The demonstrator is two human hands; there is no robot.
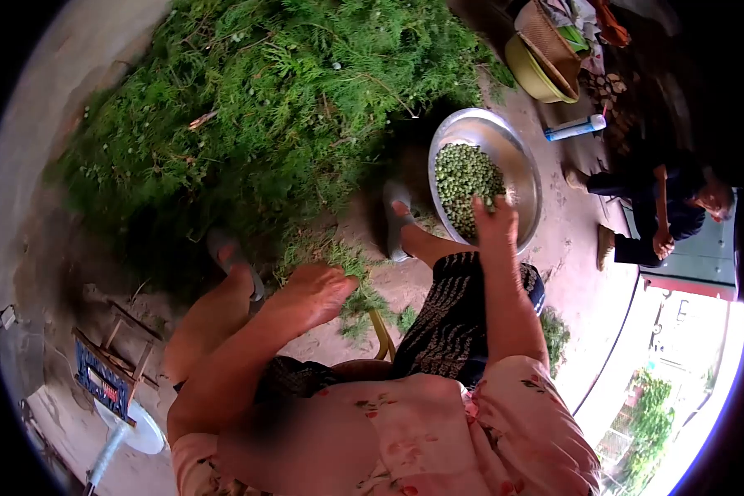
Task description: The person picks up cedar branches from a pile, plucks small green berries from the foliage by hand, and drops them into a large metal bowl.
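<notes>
My right hand (496, 223) is over the near side of a wide metal basin (522, 169), fingers apart, fingertips at the pile of small round green cones (463, 178) inside. My left hand (318, 293) is closed in front of my lap, above the ground between my feet. Green conifer sprigs (357, 318) show right beside its fingers; whether it grips one, I cannot tell. Beyond my feet lies a large heap of leafy conifer branches (306, 91), with small pale cones among the foliage.
A yellow tub with a woven basket (541, 66) is at the upper right, near a blue and white spray can (574, 128). Another person (670, 207) sits at the right. A small stool (107, 372) and a white round-based object (145, 430) lie at the lower left.
</notes>
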